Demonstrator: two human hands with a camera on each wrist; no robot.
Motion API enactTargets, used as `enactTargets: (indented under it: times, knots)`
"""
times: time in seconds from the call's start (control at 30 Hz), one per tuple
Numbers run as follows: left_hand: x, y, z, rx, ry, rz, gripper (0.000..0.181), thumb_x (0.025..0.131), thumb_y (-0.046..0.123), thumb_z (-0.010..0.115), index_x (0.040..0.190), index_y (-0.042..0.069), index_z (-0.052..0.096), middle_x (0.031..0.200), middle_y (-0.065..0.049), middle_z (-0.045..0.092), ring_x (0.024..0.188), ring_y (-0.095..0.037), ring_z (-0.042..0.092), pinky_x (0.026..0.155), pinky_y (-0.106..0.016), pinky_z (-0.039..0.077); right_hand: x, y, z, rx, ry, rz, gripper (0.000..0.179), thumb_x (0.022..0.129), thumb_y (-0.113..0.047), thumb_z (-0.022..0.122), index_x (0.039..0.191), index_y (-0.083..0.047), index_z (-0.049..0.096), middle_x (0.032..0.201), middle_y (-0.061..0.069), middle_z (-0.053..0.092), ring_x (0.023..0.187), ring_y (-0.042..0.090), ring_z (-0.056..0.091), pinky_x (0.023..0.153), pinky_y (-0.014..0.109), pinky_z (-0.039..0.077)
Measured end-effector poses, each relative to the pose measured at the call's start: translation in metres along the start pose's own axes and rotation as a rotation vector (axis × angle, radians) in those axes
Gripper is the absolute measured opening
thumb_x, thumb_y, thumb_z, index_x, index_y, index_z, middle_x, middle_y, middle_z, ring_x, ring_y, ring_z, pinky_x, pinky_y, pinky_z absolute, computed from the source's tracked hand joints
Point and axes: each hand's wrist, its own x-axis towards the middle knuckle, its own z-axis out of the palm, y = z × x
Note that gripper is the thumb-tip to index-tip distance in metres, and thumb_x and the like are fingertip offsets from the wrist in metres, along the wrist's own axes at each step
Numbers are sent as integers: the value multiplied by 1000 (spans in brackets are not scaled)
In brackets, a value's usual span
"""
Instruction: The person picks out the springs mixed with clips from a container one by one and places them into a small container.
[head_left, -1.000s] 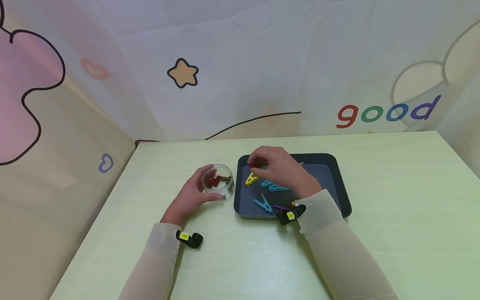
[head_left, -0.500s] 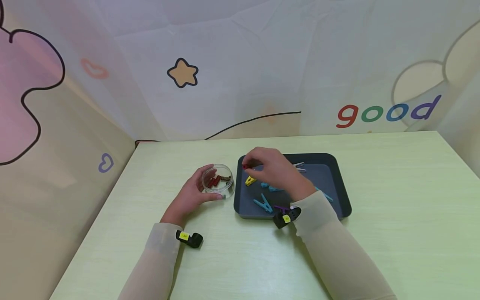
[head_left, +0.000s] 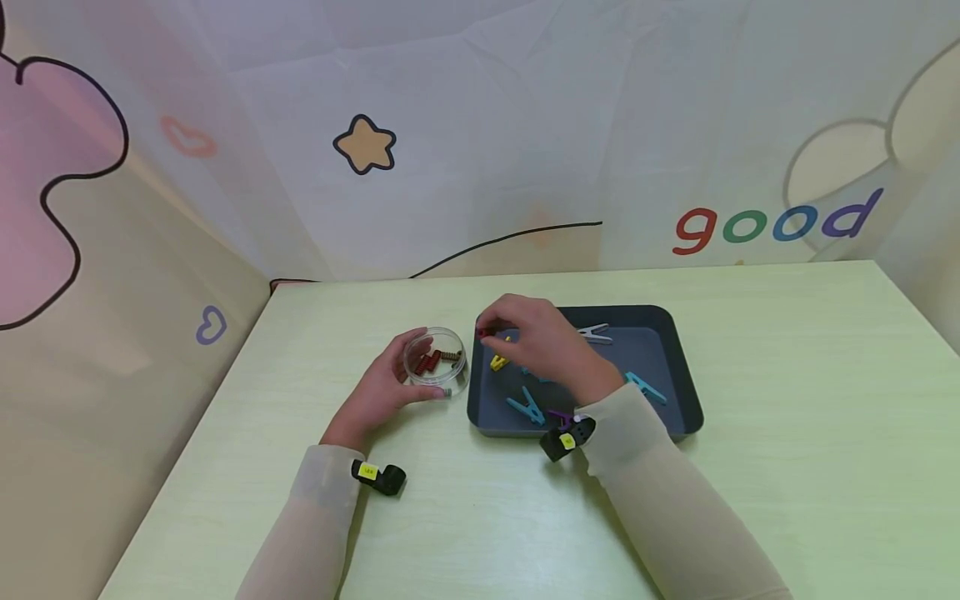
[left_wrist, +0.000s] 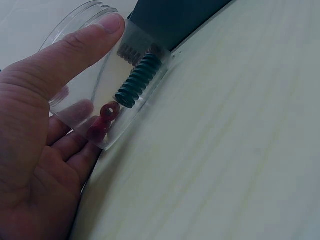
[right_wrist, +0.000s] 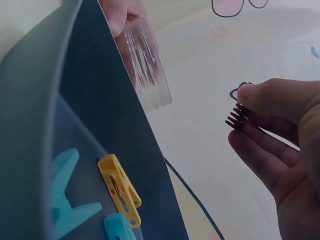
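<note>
My left hand (head_left: 382, 379) grips a clear round jar (head_left: 435, 358) that stands on the table, thumb on the near side. Through its wall in the left wrist view show a green spring (left_wrist: 139, 81) and red springs (left_wrist: 104, 121); a brownish one lies there too. My right hand (head_left: 536, 337) pinches a dark red spring (right_wrist: 239, 116) between thumb and fingers, above the left side of a dark grey tray (head_left: 678, 367). The spring is a short way right of the jar, apart from it.
In the tray lie a yellow clothespin (right_wrist: 120, 190), blue clothespins (head_left: 528, 407), a white clothespin (head_left: 595, 334) and a purple piece (head_left: 560, 417), partly hidden by my right arm. The tray's raised rim stands close beside the jar.
My right hand has moved left over the tray with the red spring, toward the jar, uncovering the white clothespin and a blue one on the right. My left hand and the jar stay put.
</note>
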Motion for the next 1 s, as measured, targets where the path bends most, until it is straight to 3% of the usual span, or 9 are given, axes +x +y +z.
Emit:
enactTargets:
  times: [0.7, 1.0]
  knots:
    - [1, -1, -1, 24, -1, -7, 94, 70, 31, 87, 146, 36, 32, 150, 7, 43, 142, -13, 37, 120, -42, 28, 3, -5, 13, -19, 64, -89, 19, 89, -15, 70, 107, -10, 69, 104, 2, 69, 95, 13, 67, 86, 34, 57]
    - [1, 0, -1, 17, -12, -24, 94, 75, 17, 84, 149, 27, 29, 153, 0, 41, 143, -18, 36, 120, -43, 27, 3, -9, 18, -16, 86, -117, 20, 87, -13, 72, 107, -9, 69, 103, 2, 69, 93, 13, 67, 85, 33, 57]
